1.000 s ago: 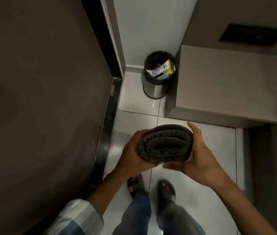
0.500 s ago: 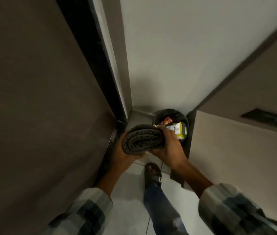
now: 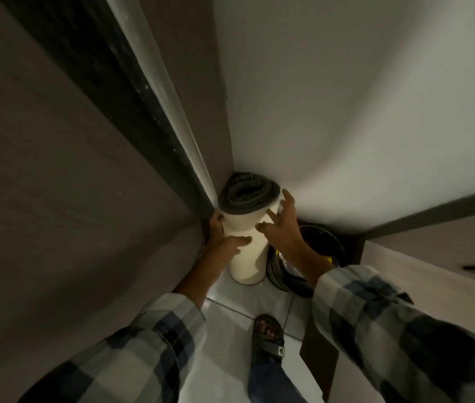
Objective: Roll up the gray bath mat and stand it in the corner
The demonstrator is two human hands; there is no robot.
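Half a second ago I had the rolled mat lifted in both hands, its spiral end facing me above the bin; now the gray bath mat point(image 3: 246, 225) stands upright on the floor, tucked into the corner where the dark door frame point(image 3: 131, 112) meets the white wall point(image 3: 346, 112), pale backing outward and gray coil on top. My view has dropped closer to that corner. My left hand point(image 3: 224, 238) wraps the roll's left side, fingers curled onto the backing, gripping it. My right hand point(image 3: 282, 225) is spread open, fingertips resting lightly against the roll's upper right edge. The white tiled floor point(image 3: 230, 324) carries the roll. The trash bin point(image 3: 322, 247) sits just right of it, partly behind my right wrist. My sandalled foot point(image 3: 268, 335) stands below.
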